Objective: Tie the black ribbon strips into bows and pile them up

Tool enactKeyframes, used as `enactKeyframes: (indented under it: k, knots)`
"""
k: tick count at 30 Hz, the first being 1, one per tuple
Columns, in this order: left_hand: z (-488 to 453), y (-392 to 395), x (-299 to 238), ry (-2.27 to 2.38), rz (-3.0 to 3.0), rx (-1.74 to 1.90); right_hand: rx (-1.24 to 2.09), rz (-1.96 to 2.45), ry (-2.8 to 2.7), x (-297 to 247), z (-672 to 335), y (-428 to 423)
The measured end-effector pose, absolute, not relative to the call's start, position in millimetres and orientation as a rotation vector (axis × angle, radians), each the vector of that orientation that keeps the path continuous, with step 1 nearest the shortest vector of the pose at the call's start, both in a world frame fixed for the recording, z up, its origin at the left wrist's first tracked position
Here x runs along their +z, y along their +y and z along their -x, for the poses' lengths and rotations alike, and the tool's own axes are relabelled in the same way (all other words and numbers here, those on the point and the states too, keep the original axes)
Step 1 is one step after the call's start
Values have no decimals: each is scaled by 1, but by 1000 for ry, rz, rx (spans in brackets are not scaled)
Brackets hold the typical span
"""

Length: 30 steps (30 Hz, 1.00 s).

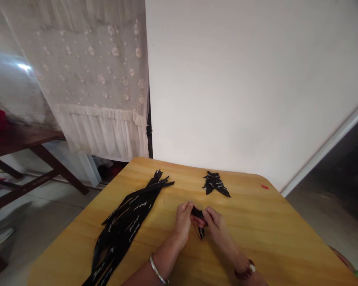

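Between my two hands, over the middle of the table, is a black ribbon (197, 213) with white lettering. My left hand (184, 218) pinches one side of it, and my right hand (214, 219) grips the other side. A short pointed ribbon end hangs below the fingers. To the left lies a bundle of long black ribbons (134, 210) with the same white script, running off the near edge of the view. Beyond my hands sits a black ribbon bow (215, 184) with pointed tails.
The wooden table (250, 230) stands against a white panel (241, 87). A small red piece (265, 186) lies near its far right corner. At the left hang a lace curtain (104, 79) and, below it, a dark wooden bench (44, 155).
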State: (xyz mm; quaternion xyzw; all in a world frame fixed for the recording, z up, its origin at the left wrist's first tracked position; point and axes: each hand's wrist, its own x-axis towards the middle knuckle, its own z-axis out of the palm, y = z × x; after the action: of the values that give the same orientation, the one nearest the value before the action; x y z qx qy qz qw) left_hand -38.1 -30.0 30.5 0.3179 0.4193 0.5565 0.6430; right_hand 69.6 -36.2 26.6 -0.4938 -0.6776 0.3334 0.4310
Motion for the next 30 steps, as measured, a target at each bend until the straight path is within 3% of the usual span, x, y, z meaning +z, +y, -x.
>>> enactKeyframes:
  k: [7,17,25,30]
  knots:
    - [37,-27,29,1001,-676,1260,740,1230,-1704,24,-68,-36]
    - [52,-26,28,781,-761,974,870,1269,-1481,32,-86,-28]
    - [51,-24,28,917,-809,1031,1324,1195,-1050,32,-88,-24]
    - [50,-24,28,889,-843,1012,1350,1073,-1109,37,-85,-29]
